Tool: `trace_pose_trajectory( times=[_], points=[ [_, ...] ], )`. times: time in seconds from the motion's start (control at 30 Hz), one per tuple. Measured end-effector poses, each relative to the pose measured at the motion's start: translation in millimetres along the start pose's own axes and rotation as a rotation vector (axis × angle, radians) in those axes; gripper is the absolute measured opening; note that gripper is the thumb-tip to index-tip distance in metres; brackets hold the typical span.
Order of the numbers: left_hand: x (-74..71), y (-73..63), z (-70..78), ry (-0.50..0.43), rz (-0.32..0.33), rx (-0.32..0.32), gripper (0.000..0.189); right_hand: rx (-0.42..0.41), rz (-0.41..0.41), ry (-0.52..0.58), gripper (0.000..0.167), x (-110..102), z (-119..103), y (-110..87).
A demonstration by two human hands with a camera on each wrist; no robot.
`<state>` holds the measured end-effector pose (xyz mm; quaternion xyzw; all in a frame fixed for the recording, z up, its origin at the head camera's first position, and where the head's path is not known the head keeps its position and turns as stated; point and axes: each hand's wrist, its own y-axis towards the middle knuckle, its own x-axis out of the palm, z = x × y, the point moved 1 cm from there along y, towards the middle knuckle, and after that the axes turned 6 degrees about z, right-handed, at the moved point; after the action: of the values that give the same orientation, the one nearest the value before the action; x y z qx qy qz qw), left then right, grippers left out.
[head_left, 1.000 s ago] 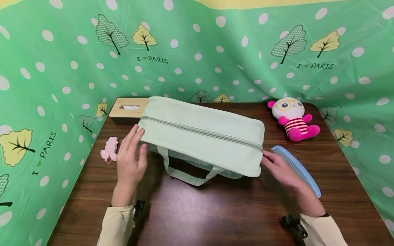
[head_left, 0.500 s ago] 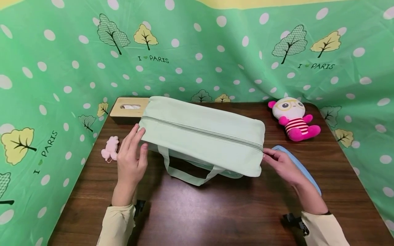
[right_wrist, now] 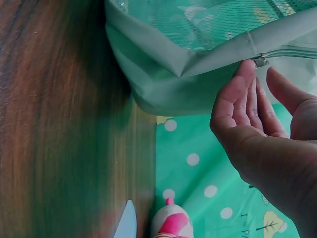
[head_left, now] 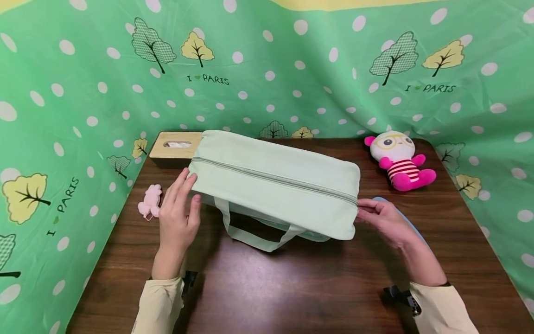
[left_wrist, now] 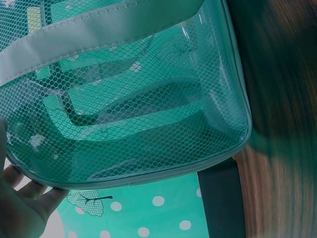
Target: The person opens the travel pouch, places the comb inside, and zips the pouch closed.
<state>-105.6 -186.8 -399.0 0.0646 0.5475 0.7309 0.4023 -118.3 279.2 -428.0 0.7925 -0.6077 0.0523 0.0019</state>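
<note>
Pale green bag (head_left: 275,155) on the counter (head_left: 258,297), zip (head_left: 271,176) along its top. Right hand (head_left: 385,223) at the zip pull (right_wrist: 260,61), fingers bent; grasp can't be told. Left hand (head_left: 178,222) relaxed at left end; bracing there, drawing along the zip line, likely smoothest.

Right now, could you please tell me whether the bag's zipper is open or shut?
Shut: the zipper crosses the top of the bag without a visible gap.
</note>
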Motion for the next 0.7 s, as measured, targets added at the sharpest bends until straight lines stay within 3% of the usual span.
trace_pose_trajectory(
  times=[0.2,0.33,0.43,0.57,0.7],
  points=[
    [-0.1,-0.2,0.1,0.0,-0.008,-0.009,0.049,-0.02,0.0,-0.071,0.044,4.1,-3.1,2.8],
    [-1.0,0.6,0.0,-0.005,0.003,-0.014,0.039,-0.026,0.04,-0.145,0.043,8.2,-5.3,4.0],
    [0.0,2.3,0.6,-0.014,0.037,-0.019,0.03,-0.029,0.075,-0.202,0.045,9.1,-6.7,3.3],
    [2.3,5.0,2.2,-0.015,0.095,-0.026,0.033,-0.029,0.097,-0.287,0.048,8.3,-8.1,1.9],
    [4.7,6.4,3.5,-0.023,0.142,-0.038,0.032,-0.021,0.102,-0.32,0.041,7.9,-7.6,1.4]
  ],
)
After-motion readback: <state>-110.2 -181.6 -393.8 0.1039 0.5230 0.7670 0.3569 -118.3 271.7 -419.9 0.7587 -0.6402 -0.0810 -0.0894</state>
